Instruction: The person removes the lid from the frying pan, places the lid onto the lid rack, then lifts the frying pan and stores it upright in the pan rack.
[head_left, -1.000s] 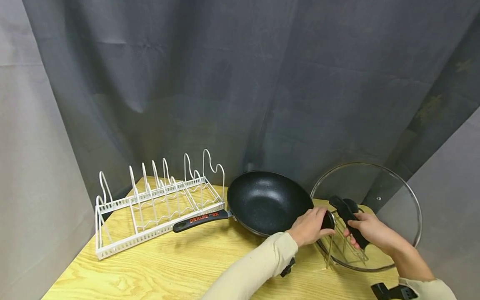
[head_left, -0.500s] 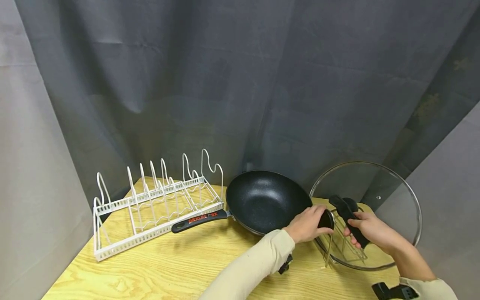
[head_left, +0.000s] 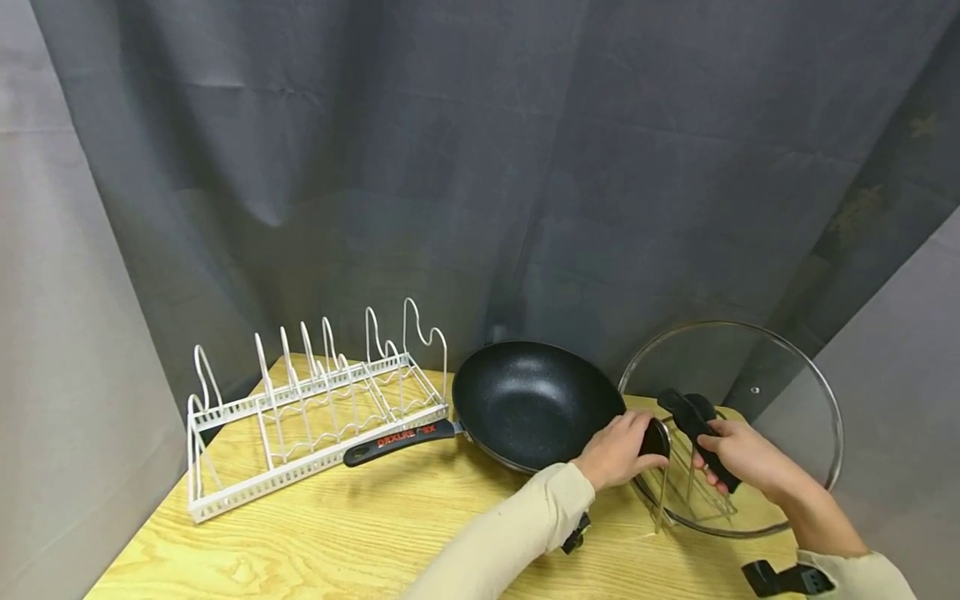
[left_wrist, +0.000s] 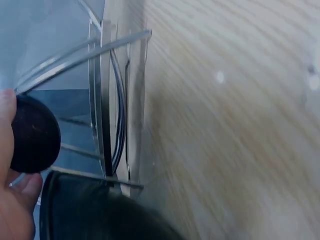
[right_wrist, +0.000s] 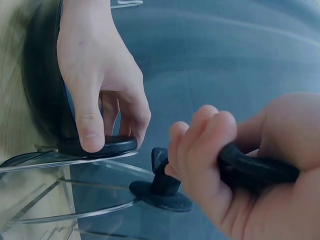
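My left hand pinches a round black knob between thumb and fingers, at the left end of a gold-coloured wire rack. In the right wrist view the knob lies right against the rack's wire. My right hand has its fingers curled round the black handle of a large glass lid. The lid stands tilted on edge over the rack, its metal rim overlapping the wires. A black round base of the handle shows below my right fingers.
A black wok sits just left of my left hand, its long handle pointing left. Farther left stands a white pan rack with upright loops. Grey curtain hangs behind the wooden table.
My right hand and the glass lid have shifted up very slightly. The left hand keeps its hold on the knob; the wok and white rack stay put.
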